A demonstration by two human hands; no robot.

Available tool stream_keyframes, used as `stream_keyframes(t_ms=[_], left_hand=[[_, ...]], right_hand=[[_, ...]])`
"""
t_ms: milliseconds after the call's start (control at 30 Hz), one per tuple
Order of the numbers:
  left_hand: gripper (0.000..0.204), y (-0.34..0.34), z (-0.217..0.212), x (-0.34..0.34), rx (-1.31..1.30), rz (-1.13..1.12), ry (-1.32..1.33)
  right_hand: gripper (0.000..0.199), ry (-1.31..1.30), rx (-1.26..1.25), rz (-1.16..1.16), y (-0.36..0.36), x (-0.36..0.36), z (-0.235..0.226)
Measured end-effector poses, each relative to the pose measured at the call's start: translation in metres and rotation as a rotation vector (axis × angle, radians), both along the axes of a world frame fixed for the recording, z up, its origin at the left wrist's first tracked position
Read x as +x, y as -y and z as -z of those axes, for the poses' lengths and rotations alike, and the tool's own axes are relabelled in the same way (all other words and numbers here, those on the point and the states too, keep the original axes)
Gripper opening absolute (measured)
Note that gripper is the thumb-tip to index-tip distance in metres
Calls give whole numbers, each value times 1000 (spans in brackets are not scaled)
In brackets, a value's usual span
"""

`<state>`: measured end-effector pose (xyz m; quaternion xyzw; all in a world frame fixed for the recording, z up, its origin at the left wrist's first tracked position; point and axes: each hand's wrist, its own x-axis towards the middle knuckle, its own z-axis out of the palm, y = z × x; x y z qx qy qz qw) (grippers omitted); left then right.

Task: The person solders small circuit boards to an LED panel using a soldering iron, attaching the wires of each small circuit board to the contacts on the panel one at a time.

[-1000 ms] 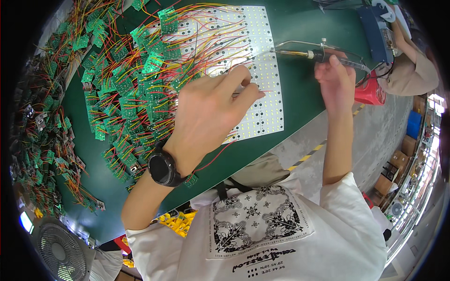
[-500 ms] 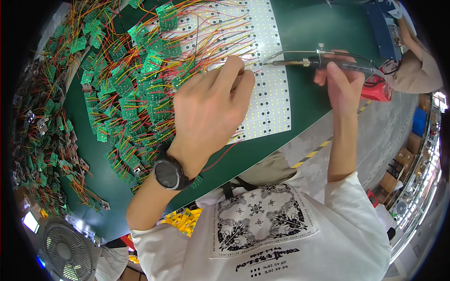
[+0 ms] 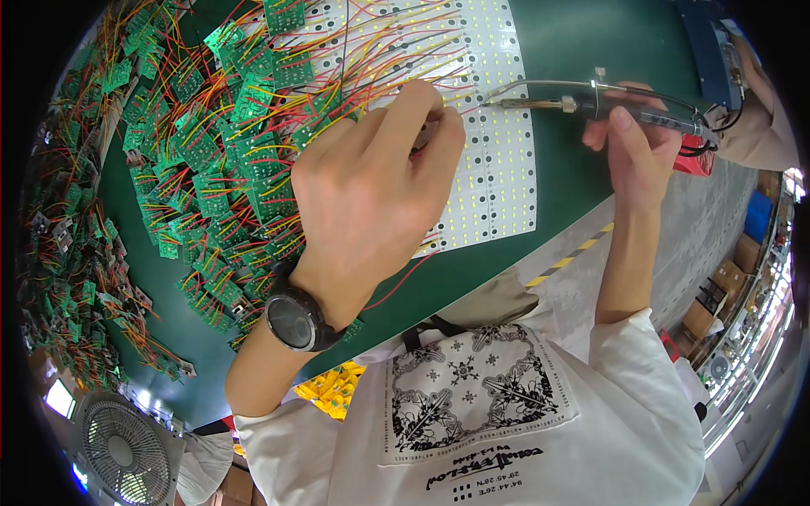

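Observation:
My left hand, with a black watch on its wrist, rests over a white LED panel. Its thumb and forefinger are pinched, and a short red wire end shows at their tips; the pinch itself is partly hidden. My right hand grips a soldering iron with a thin curved feed tube fixed along it. The iron's tip lies over the panel, just right of my left fingertips. Green circuit boards with red, yellow and black wires spread left of the hand, several wires reaching across the panel.
The green table carries a heap of wired boards at far left. A blue box-shaped device stands at far right, near a red object. Yellow parts lie below the front edge; a fan is at lower left.
The view has shifted slightly, so the panel appears farther right. My left hand sits slightly farther left over the panel. The iron stays at nearly the same part of it.

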<state>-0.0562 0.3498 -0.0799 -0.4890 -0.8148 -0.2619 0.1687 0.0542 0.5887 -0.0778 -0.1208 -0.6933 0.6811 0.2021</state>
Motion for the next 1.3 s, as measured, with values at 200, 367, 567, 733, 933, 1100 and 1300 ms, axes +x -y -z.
stream_keyframes(t_ms=[200,367,567,733,933,1100,1300], left_hand=[[12,0,1,1,14,-16,14],[12,1,1,2,13,-15,39],[12,1,0,1,7,-24,42],[12,0,2,3,15,-30,33],[14,1,1,3,13,-38,47],[15,1,-1,3,3,-36,71],[15,1,0,3,6,-39,62]], right_hand=[[24,7,1,-10,0,0,0],[29,16,45,-14,-3,3,4],[29,16,37,-18,-2,3,4],[30,17,32,-6,-2,3,4],[27,-12,-13,-6,1,1,2],[29,22,50,-3,-1,2,3],[29,34,63,2,2,1,2]])
